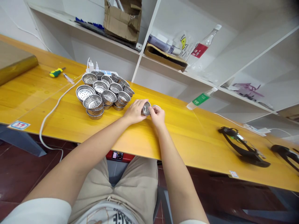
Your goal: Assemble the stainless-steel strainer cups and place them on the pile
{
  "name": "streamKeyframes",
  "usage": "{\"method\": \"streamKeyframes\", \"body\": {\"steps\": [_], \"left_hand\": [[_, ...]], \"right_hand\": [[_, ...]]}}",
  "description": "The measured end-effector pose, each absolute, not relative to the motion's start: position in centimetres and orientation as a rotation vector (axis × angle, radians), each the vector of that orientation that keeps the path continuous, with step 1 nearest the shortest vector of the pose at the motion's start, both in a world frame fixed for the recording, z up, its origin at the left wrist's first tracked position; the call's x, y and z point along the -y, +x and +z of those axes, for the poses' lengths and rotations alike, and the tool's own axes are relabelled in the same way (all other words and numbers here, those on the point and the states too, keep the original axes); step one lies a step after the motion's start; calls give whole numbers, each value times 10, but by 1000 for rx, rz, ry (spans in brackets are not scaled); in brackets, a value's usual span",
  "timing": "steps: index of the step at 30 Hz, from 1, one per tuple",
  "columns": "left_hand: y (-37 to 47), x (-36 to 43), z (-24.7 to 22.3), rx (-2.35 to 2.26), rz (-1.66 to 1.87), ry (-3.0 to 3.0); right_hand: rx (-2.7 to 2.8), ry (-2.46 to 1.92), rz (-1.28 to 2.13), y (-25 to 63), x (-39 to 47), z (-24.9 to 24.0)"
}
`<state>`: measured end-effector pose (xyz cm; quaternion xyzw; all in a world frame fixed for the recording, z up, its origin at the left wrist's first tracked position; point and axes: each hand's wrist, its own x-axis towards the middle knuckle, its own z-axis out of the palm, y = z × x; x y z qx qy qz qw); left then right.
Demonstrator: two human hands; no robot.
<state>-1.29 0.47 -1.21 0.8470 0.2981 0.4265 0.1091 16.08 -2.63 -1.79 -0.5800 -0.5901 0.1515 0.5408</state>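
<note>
Over the yellow table (182, 133), a small perforated metal cup (147, 108) is held between both hands, its open side tilted toward me. My left hand (135, 111) is closed around the cup's left side. Thumb and fingers of my right hand (157, 116) grip its right edge. Just behind my right hand a round metal rim (156, 106) peeks out, mostly hidden. To the left of my hands stand several stacked perforated metal cups (102, 94) in a tight cluster.
A white cable (54, 109) runs from a power strip (106, 72) over the table's front edge. A screwdriver (56, 72) lies at the left. On the right are a green-labelled bottle (201, 99) and black headgear (243, 149). White shelving (161, 74) rises behind the table.
</note>
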Motion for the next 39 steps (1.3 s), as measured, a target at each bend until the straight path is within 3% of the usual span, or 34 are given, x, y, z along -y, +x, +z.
{"method": "streamKeyframes", "body": {"steps": [10,39], "left_hand": [[-13,-13,-19,-960,1292,2417],[-12,-11,-21,-947,1235,2413]], "right_hand": [[1645,-1746,121,201,27,-15],[1879,-2052,267,197,35,-8]]}}
